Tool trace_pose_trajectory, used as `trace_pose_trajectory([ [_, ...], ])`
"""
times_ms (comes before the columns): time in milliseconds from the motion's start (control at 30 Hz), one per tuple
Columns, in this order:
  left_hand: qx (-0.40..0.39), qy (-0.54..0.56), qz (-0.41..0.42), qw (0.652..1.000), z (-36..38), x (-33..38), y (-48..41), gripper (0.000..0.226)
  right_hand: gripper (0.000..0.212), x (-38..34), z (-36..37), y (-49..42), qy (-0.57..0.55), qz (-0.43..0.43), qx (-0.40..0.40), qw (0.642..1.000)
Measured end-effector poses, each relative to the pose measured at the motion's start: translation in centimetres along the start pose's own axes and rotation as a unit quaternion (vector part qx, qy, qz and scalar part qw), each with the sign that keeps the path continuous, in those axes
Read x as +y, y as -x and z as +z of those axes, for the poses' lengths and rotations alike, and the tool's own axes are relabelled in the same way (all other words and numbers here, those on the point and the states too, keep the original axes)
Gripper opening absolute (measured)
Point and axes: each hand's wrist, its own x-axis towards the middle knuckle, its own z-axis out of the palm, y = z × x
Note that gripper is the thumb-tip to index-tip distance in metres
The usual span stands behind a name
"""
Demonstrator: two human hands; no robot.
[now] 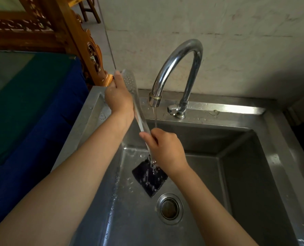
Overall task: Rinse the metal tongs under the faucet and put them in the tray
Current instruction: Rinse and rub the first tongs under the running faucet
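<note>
Water from the faucet [176,68] falls onto the right hand [167,148], which grips the metal tongs [138,110] low; the left hand [119,98] grips their perforated top, over the sink [254,157].

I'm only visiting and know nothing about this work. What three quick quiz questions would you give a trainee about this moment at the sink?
1. True or false: water is running from the faucet.
2. Pick one: the metal tongs are gripped by A) the left hand alone, B) the right hand alone, C) both hands.
3. Fill in: the black object lies on the floor of the sink, close to the ____.

Key: 1 true; 2 C; 3 drain.
</note>
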Motion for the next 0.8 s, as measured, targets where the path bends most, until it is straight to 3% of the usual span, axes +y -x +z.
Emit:
trace_pose_trajectory([
  [167,0.019,0.015,-0.007,1.0,-0.1,0.5,-0.8,0.035,0.048,0.9,-0.2,1.1,-0.008,0.002,0.068,0.998],
  [267,-0.023,0.059,-0.05,0.997,-0.3,1.1,-0.2,0.028,0.044,1.4,0.0,0.8,-0.061,0.05,0.124,0.989],
  [333,-0.07,0.088,-0.098,0.989,-0.3,1.5,0.5,0.042,0.032,1.6,0.2,0.3,-0.242,0.13,0.059,0.96],
  [400,-0.117,0.088,-0.127,0.981,-0.2,1.7,1.5,0.054,0.029,1.4,0.4,-0.1,-0.438,0.172,-0.042,0.881],
  [433,-0.136,0.083,-0.131,0.979,-0.1,1.7,1.9,0.052,0.035,1.5,0.6,-0.3,-0.469,0.164,-0.072,0.865],
  [533,-0.161,0.1,-0.125,0.974,-0.4,1.5,2.7,0.046,0.047,1.7,0.9,-1.1,-0.446,0.107,-0.091,0.884],
  [667,-0.193,0.071,-0.069,0.976,-1.4,1.0,3.0,0.048,0.054,2.2,1.4,-1.6,-0.435,0.127,-0.083,0.887],
  [800,-0.187,0.049,-0.047,0.98,-2.2,0.8,3.8,0.036,0.051,2.0,2.1,-1.8,-0.509,0.145,-0.108,0.842],
])
